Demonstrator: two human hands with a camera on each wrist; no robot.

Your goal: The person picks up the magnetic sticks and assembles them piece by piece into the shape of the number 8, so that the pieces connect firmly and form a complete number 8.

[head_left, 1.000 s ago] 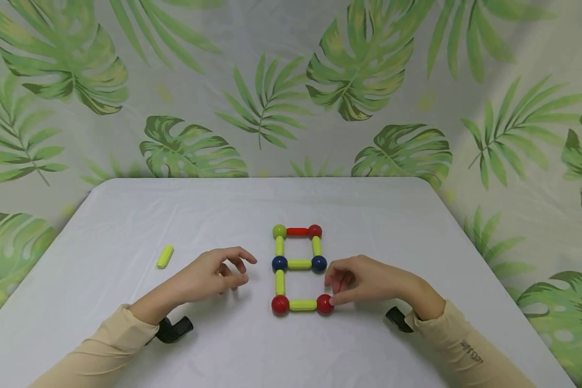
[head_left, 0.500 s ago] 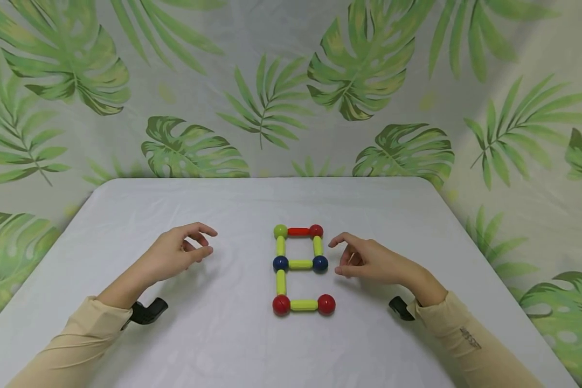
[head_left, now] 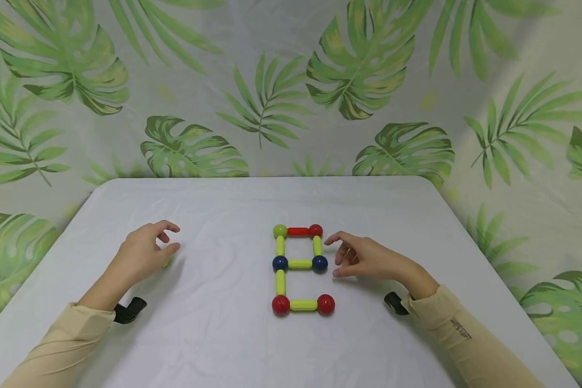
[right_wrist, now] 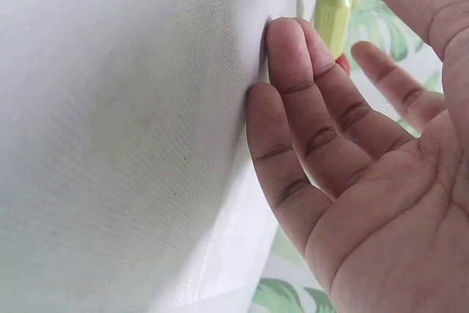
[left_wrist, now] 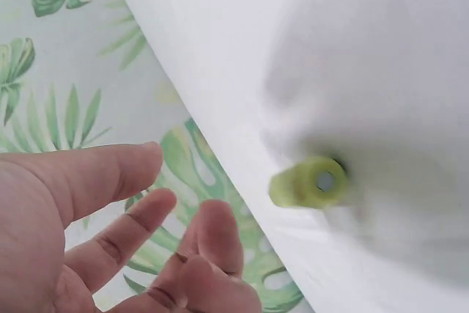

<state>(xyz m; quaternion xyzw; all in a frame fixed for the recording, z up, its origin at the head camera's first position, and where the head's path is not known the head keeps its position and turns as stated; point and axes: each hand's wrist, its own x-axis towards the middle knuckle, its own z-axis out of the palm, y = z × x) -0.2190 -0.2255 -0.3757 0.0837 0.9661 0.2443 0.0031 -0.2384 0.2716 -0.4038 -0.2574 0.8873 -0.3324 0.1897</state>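
My left hand hovers over a loose yellow-green rod, fingers relaxed and holding nothing; in the head view it mostly hides that rod. Right of the table's middle lies a figure of balls and rods. Its upper square has a lime ball, a red rod, a red ball and two blue balls, one being the right blue ball. Below, yellow-green rods lead to two more red balls, the lower right one having no rod above it. Beside the right blue ball my right hand rests loosely, gripping nothing.
A white cloth covers the table, with a leaf-patterned curtain behind it and at the sides. A black wrist device is strapped under the left wrist, another under the right.
My left hand has moved left from beside the figure to above the loose rod. The right hand has left the lower right red ball and shifted up beside the right blue ball.
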